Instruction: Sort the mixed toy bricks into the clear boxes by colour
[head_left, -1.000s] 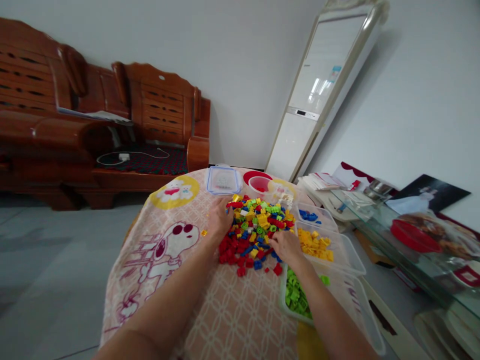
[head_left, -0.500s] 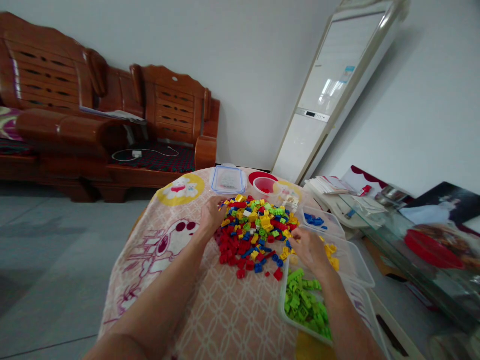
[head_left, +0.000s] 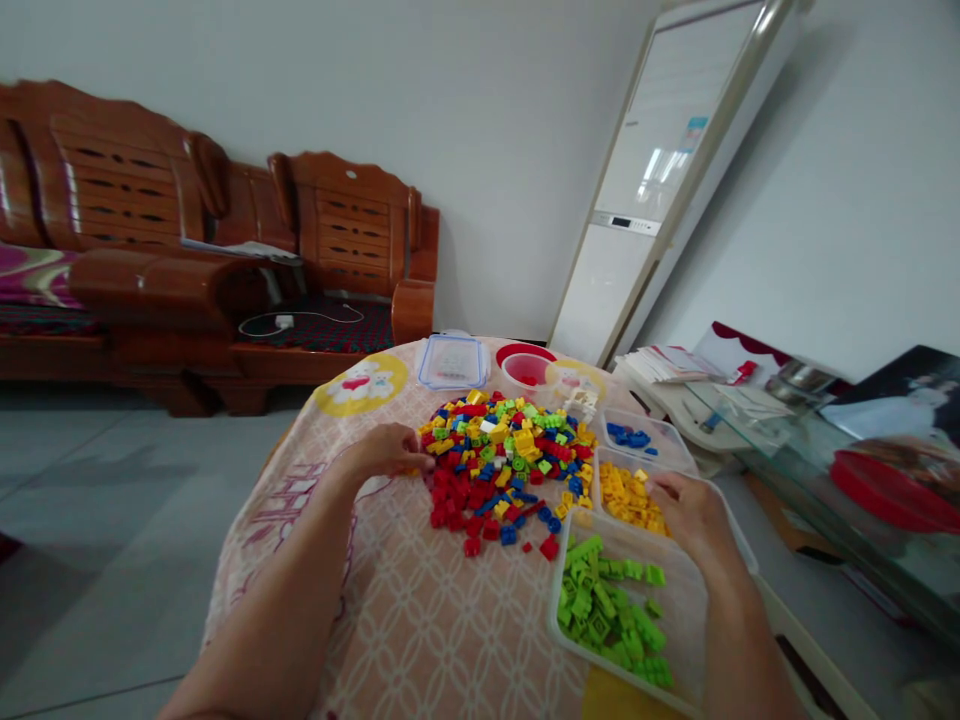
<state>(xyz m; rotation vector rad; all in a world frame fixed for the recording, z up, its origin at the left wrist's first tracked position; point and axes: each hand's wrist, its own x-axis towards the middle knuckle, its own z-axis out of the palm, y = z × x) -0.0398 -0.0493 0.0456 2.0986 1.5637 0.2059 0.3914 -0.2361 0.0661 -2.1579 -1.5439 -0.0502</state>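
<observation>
A mixed heap of toy building bricks point(head_left: 495, 450) in red, blue, yellow, green and white lies on the table. My left hand point(head_left: 390, 450) is at the heap's left edge, fingers drawn together; what they hold, if anything, is hidden. My right hand point(head_left: 690, 510) is over the right side of a clear container of yellow bricks point(head_left: 630, 500), with thumb and finger pinched on a small yellow brick point(head_left: 640, 476). Nearer to me, a clear box point(head_left: 559, 610) holds green bricks point(head_left: 607, 610). Behind the yellow ones, blue bricks point(head_left: 628, 438) sit in another clear container.
A round table with a patterned cloth point(head_left: 450, 640) bears everything. At its far side are a blue-rimmed lid point(head_left: 453, 362), a bowl with red bricks point(head_left: 526, 372) and white bricks point(head_left: 581, 402). A glass-topped table point(head_left: 787, 470) stands on the right, a wooden sofa point(head_left: 352, 240) at the back left.
My right hand has moved right, from the heap's right edge to over the yellow bricks' container. My left hand has drawn back left and nearer, to the heap's edge. The view has shifted slightly.
</observation>
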